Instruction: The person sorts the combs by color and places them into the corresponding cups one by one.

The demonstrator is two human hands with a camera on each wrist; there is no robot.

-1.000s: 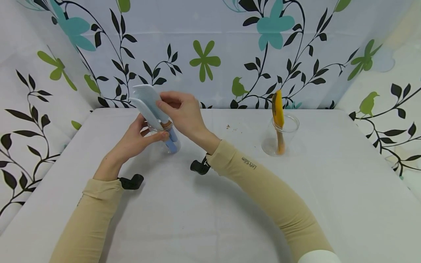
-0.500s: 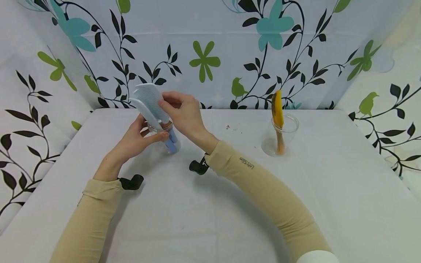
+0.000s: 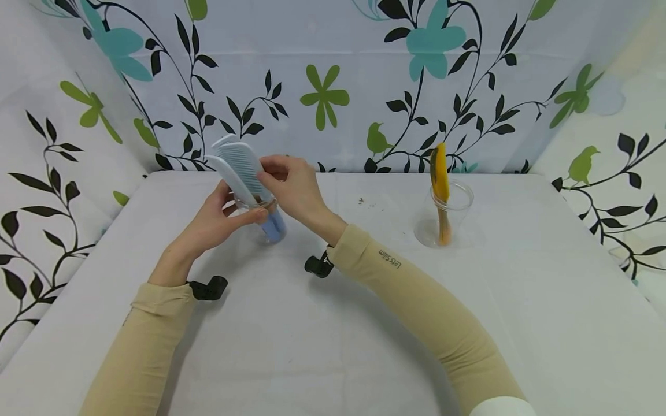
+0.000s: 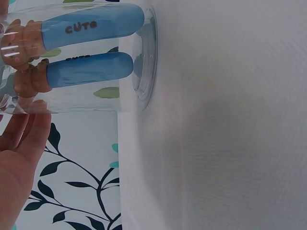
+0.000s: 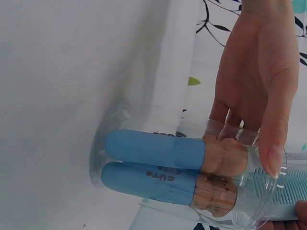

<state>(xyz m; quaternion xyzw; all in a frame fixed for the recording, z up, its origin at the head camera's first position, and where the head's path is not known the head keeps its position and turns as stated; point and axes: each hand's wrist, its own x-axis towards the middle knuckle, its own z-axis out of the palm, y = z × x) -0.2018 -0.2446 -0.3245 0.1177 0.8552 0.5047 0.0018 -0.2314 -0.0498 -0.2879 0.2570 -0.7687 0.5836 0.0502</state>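
Note:
Pale blue combs stand tilted in a clear glass jar (image 4: 149,67) at the left of the table. In the left wrist view, two blue handles (image 4: 91,69) marked with small lettering, each with a brown animal-shaped collar, reach to the jar's bottom. My left hand (image 3: 210,222) grips the jar around its upper part, thumb at the front by the rim. My right hand (image 3: 299,188) pinches the right edge of the toothed comb (image 3: 241,164) between thumb and fingers, just above the rim. Beside it a smooth-backed comb (image 3: 231,178) leans left, untouched by the right hand.
A second clear jar (image 3: 460,199) stands to the right, holding a yellow, dark-faced tool (image 3: 440,173) with a wooden handle. Small brown crumbs (image 3: 362,201) lie between the jars. Behind the white table (image 3: 333,323) hangs a leaf-patterned cloth (image 3: 354,34).
My right hand has shifted slightly right and down with the toothed comb, which sits lower. Inside the jar the handles have come closer together. My left hand keeps its place on the jar.

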